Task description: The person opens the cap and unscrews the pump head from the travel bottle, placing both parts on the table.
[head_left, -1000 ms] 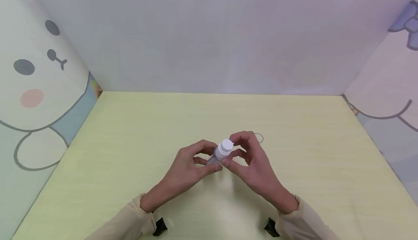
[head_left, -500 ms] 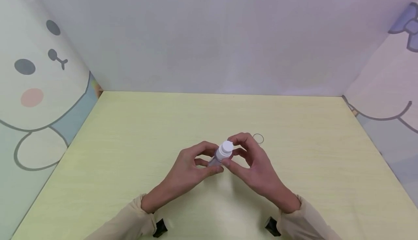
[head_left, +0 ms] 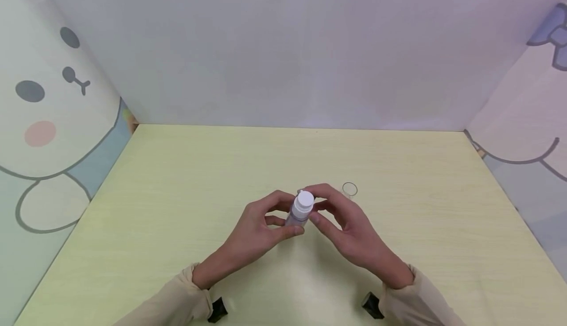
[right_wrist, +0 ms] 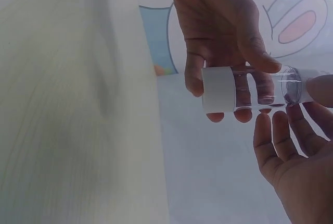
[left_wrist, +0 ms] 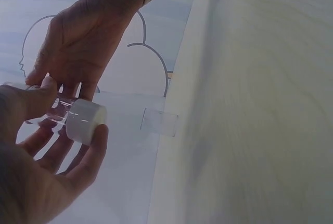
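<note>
A small clear pump bottle (head_left: 296,218) with a white stepped top (head_left: 304,203) is held up over the table, its top tilted toward the camera. My left hand (head_left: 261,222) grips the clear body, thumb in front and fingers behind; the left wrist view shows a finger against the white base (left_wrist: 86,121). My right hand (head_left: 350,222) holds the white top, index finger curled over its far side and thumb at the near side. In the right wrist view, the right thumb (right_wrist: 321,88) lies on the white collar, while the other fingers are beneath the bottle.
A clear, open-ended cap (head_left: 350,189) stands on the pale wooden table (head_left: 199,168) just beyond the right hand; the left wrist view also shows this cap (left_wrist: 159,122). A plain wall (head_left: 283,50) closes the back, with cartoon-printed panels (head_left: 48,134) at both sides.
The bottle's top has shifted slightly left and stands more upright. My right fingers have moved left around it, and its small nozzle now shows at the far side. My left hand keeps its grip.
</note>
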Tool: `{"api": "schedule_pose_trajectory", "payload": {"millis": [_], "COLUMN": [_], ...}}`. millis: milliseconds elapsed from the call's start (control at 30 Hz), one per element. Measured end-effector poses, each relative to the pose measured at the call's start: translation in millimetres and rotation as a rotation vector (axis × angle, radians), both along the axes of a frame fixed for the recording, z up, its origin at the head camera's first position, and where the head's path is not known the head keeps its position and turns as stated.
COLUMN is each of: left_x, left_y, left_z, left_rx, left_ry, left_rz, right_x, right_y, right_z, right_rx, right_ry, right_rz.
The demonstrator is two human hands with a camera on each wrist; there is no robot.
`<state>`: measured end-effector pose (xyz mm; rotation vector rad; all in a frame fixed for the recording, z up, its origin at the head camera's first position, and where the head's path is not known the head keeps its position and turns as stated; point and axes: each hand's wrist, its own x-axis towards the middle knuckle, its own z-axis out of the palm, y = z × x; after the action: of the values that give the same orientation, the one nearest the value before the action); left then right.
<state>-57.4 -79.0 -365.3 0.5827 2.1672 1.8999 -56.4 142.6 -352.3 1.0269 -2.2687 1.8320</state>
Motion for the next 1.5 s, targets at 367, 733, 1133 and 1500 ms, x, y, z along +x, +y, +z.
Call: {"api": "schedule_pose_trajectory", "payload": {"millis": [367,733,1133,1500], "left_x": [1.0,1.8,1.3,0.5], "left_y": [4.3,4.1,1.7,0.6], "left_z": [-0.2,-3.2,0.9,0.9], "left_rx": [-0.02,-0.024,-0.035,-0.029], "left_ry": [-0.008,-0.018,-0.022,-0.009], "left_rz": [0.003,-0.009,-0.01,-0.012], "right_x": [2.9,5.5,5.8,5.7], "right_y": [-7,-13,-8,-8], "right_z": [-1.2,-0.7,2.7,2.9], "right_rx": [-0.048,-0.04,-0.023,0.005], "right_ry": [-0.09,-0.073,0.003,-0.012], "right_rz": [-0.13,-0.169,-0.09,-0.109]}}
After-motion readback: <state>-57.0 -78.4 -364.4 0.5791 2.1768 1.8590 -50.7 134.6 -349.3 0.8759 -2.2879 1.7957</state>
